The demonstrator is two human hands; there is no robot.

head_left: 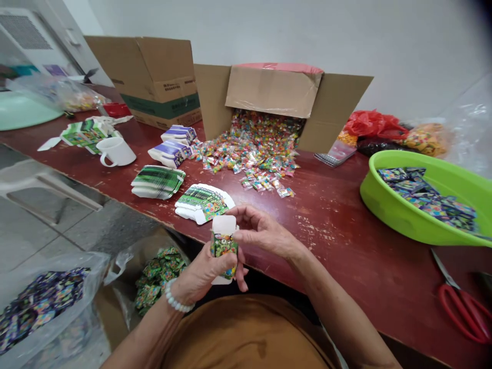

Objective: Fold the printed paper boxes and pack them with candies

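A small green printed carton [224, 246], its white top flap raised, is held upright over the table's front edge by my left hand [209, 269]. The thumb lies across its front and fingers show past its right side. My right hand [265, 230] is at the carton's upper right, thumb by the edge, fingers apart and curved behind the flap. Just beyond lies a fanned row of flat green cartons [203, 202]. Another stack of flat green cartons [158, 182] sits to its left. Wrapped candies [253, 154] spill from an open cardboard box [272, 92].
Purple-and-white cartons [171, 152], a white mug [116, 151] and a closed-looking cardboard box [161, 77] stand at left. At right are a green basin [407, 225] with dark packets and red-handled scissors [457, 302]. Bags of packets [163, 277] sit below the table at left.
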